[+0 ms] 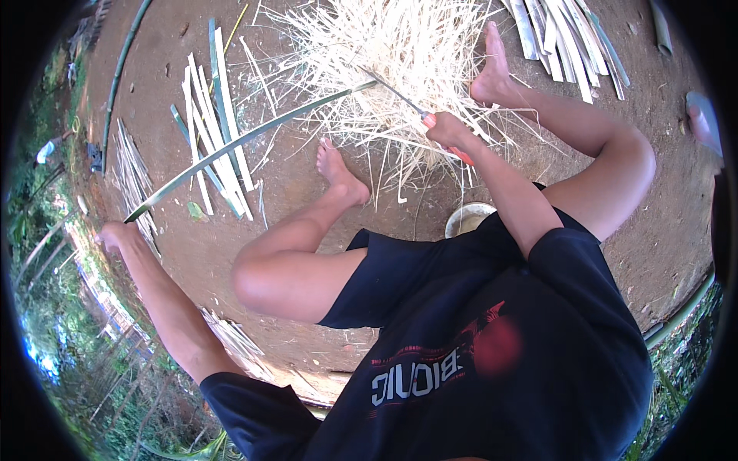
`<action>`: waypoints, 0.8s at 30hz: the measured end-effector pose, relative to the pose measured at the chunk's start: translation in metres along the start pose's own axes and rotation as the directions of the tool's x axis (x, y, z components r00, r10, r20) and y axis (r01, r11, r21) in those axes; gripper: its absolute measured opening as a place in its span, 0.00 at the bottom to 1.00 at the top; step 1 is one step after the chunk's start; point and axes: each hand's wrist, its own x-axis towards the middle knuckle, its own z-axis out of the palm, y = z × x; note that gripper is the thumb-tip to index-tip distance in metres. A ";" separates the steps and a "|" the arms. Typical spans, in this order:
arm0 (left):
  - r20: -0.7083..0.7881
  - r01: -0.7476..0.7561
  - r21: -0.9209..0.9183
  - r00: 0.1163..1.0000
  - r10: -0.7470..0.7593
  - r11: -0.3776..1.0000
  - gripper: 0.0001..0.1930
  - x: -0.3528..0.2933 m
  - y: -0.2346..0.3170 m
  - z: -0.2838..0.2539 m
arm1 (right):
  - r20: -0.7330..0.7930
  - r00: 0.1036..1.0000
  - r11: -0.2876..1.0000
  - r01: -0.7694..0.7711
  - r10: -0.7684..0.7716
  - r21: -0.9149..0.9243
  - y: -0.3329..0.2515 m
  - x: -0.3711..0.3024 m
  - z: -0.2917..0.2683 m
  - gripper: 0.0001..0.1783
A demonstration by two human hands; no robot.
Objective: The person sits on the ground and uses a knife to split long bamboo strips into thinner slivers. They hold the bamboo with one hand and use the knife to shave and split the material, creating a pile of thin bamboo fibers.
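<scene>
A long green bamboo strip (pixel 254 135) slants across the ground from lower left to upper middle. My left hand (pixel 115 234), stretched far out to the left, is closed around its near end. In my right hand (pixel 450 131) is a knife (pixel 402 97) with a red-orange handle and a thin blade. The blade meets or lies very close to the strip's far end; whether it cuts in, I cannot tell. Beneath both spreads a big heap of pale bamboo shavings (pixel 400 46), between my bare feet.
Split bamboo strips (pixel 223 115) lie left of the heap, with thin sticks (pixel 132 169) further left. More pale strips (pixel 565 38) are at the far right. A round bowl (pixel 469 219) sits near my right thigh. A long green pole (pixel 123 65) edges the left.
</scene>
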 end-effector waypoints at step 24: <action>0.177 -0.254 0.472 0.965 0.191 0.844 0.21 -0.026 0.019 -0.030 | -0.172 0.983 0.982 0.026 -0.059 -0.188 0.004 -0.003 0.022 0.21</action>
